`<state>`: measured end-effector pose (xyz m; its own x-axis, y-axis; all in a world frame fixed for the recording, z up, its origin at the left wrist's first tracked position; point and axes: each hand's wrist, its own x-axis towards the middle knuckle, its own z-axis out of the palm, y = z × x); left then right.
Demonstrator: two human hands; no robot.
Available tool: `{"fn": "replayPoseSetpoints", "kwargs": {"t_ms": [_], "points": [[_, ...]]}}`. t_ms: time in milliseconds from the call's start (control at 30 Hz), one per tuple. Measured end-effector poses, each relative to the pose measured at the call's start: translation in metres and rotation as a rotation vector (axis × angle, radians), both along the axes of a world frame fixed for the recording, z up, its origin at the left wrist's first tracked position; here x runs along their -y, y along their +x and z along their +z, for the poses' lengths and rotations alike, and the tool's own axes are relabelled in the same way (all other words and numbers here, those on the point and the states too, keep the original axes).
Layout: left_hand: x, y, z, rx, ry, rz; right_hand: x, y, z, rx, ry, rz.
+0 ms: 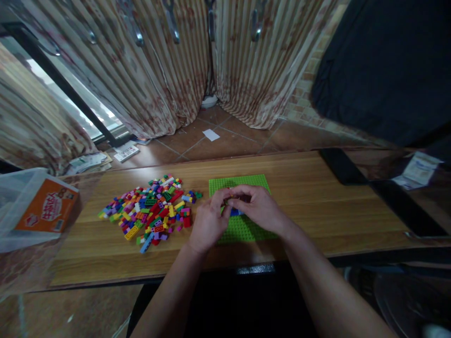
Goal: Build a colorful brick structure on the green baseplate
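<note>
My left hand and my right hand meet over a bright green studded baseplate. The fingertips of both are pinched close together, around something small that they mostly hide; a bit of red shows between them, too small to name. Just below the fingers, blue toy bricks sit on the baseplate, partly covered by my right hand. To the left of my left hand spreads a pile of loose toy bricks in many colours.
The wooden table carries everything. At its left end stands a clear plastic bin with an orange label. Two dark flat objects, one farther back and one nearer, lie at the right. Striped curtains hang behind.
</note>
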<state>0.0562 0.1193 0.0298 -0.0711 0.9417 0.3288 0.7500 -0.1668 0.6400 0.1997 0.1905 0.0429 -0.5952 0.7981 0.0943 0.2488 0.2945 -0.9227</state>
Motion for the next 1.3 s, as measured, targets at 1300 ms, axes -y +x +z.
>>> {"fn": "replayPoseSetpoints", "kwargs": {"t_ms": [1300], "points": [[-0.005, -0.017, -0.011, 0.43, -0.27, -0.041, 0.022, -0.013, -0.006, 0.439, 0.436, -0.1]]}}
